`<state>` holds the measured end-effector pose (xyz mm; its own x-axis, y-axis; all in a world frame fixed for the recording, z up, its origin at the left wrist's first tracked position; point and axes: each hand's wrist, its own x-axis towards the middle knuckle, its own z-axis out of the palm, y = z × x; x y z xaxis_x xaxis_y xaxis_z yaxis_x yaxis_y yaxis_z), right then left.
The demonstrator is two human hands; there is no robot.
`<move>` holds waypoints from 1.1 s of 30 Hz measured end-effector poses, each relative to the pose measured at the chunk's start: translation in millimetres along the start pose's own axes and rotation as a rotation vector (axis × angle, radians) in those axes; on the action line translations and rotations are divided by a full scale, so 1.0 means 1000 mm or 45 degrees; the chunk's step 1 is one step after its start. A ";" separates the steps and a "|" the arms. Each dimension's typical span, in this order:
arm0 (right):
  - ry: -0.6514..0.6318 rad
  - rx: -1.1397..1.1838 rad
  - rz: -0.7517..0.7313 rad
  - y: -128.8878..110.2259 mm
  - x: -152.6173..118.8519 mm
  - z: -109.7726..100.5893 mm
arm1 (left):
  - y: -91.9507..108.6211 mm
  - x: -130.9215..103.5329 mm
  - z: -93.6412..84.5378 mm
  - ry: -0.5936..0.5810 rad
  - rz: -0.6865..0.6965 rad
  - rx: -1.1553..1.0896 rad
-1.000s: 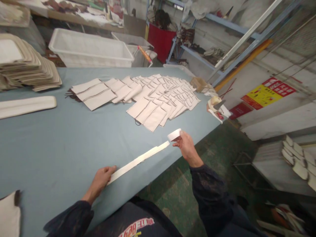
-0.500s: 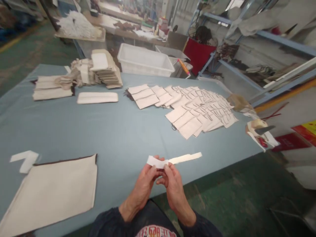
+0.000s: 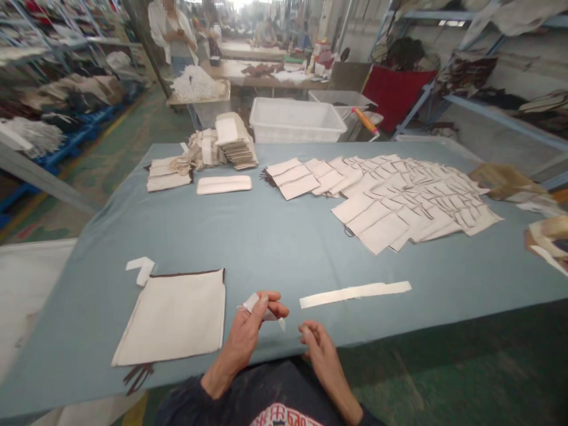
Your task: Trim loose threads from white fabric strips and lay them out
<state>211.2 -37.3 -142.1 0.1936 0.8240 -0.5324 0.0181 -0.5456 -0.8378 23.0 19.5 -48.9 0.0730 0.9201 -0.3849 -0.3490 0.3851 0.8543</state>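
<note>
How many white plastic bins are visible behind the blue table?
2. One large white bin stands just past the table's far edge, near the middle. A second bin sits behind it to the right, partly hidden. Others may be hidden in the clutter.

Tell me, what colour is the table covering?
Pale grey-blue, plain, seen in the head view: the table cover.
</note>
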 end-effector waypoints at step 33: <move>-0.861 0.411 -0.233 -0.104 -0.018 0.012 | -0.018 -0.029 0.008 -0.183 0.436 1.039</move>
<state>193.7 6.6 -46.3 -0.4281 0.8676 -0.2529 -0.3151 -0.4056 -0.8580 35.0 -14.1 -50.5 0.2222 0.9730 -0.0628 0.3958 -0.0312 0.9178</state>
